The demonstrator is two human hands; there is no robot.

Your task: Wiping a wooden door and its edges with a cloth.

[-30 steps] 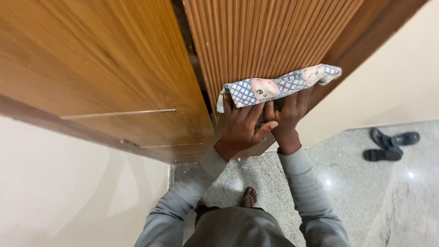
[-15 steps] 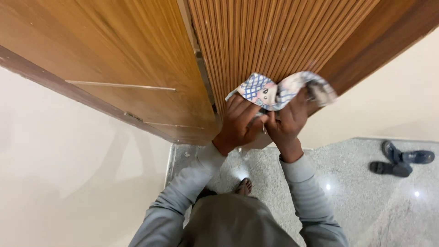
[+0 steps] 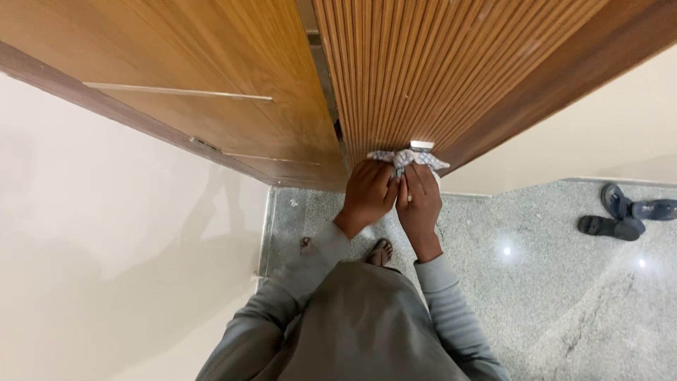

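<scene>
Both hands' grip bunching cloth [image 3: 407, 159], now lower

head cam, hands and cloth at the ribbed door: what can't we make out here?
Head view only:
- Cloth: mostly bunched behind the left hand and right hand; pattern too small to read.
- Pale metal fitting above the cloth: partly covered by it, kind unclear.
- Ribbed door: cut off by the top edge.
- Feet: largely hidden by the person's torso.
- Sandals: run to the right edge.

We see left hand [image 3: 368, 194] and right hand [image 3: 419, 201] side by side, pressing a bunched checked cloth [image 3: 407, 158] against the ribbed wooden door [image 3: 437, 70]. Dark sandals [image 3: 620, 215] lie at 3 o'clock on the speckled floor [image 3: 550, 282].
</scene>
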